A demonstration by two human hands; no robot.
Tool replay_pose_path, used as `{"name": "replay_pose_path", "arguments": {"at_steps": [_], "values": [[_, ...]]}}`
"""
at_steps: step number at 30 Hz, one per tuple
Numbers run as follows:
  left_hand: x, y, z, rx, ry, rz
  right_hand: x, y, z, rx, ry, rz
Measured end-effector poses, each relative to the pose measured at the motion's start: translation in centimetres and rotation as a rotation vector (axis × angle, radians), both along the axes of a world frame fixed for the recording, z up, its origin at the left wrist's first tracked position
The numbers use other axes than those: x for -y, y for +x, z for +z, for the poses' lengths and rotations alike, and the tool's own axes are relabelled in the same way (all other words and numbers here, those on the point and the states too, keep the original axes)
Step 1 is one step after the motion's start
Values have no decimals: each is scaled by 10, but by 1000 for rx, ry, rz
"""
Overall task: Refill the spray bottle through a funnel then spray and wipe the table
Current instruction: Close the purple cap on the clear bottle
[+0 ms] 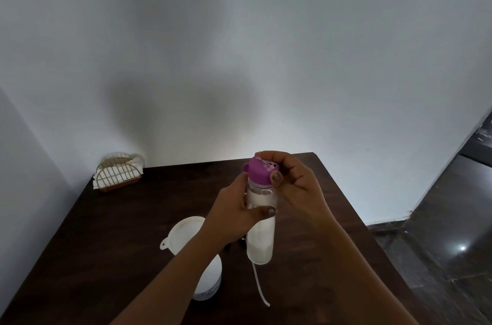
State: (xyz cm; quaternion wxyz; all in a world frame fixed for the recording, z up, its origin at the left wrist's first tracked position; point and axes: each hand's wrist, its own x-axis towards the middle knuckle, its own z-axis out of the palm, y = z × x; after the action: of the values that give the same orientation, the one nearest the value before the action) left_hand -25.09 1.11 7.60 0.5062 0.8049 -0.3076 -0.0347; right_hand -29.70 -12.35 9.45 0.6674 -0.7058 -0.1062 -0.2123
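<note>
**Inspector:** State the position of the hands.

**Assistant:** The left hand was wrapped round the middle of a clear water bottle with white liquid in it, thumb across the front. The right hand sat directly above it, fingers and thumb pinched round the purple cap. The bottle stood upright, held above the dark table.

**Inspector:** And the item to be filled?

**Assistant:** The white spray bottle stood just below and left of the left wrist, with the white funnel seated in its mouth; the forearm covered part of both. A thin white tube lay on the table below the held bottle, possibly the sprayer's dip tube; its upper end was hidden.

**Inspector:** Anything else?

**Assistant:** A wire napkin holder stood well off to the far left of the left hand, at the table's rear corner.
</note>
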Motion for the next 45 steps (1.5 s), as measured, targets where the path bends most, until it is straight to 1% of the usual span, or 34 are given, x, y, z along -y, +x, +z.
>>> {"name": "replay_pose_path", "arguments": {"at_steps": [7, 17, 22, 29, 32, 35, 38, 42, 45], "values": [[2, -1, 0, 18, -18, -5, -9, 1, -4, 46, 64, -109], [1, -3, 1, 22, -5, -9, -10, -1, -4, 42, 53, -125], [2, -5, -2, 26, 11, 1, -14, -3, -5, 34, -15, -224], [6, -8, 0, 53, 52, 10, -23, -4, -6, 44, -21, -402], [5, -7, 1, 41, 34, 7, -19, -4, -8, 45, -2, -311], [5, -5, 0, 29, 42, -19, -13, -6, -7, 99, 38, -195], [5, -5, 1, 22, 48, -31, -11, -5, -5, 89, 40, -189], [6, -4, 2, 20, 47, -14, -17, 0, -6, 49, -60, -348], [5, -6, 4, 7, 55, -3, -25, 0, -8, 97, -83, -436]]}}
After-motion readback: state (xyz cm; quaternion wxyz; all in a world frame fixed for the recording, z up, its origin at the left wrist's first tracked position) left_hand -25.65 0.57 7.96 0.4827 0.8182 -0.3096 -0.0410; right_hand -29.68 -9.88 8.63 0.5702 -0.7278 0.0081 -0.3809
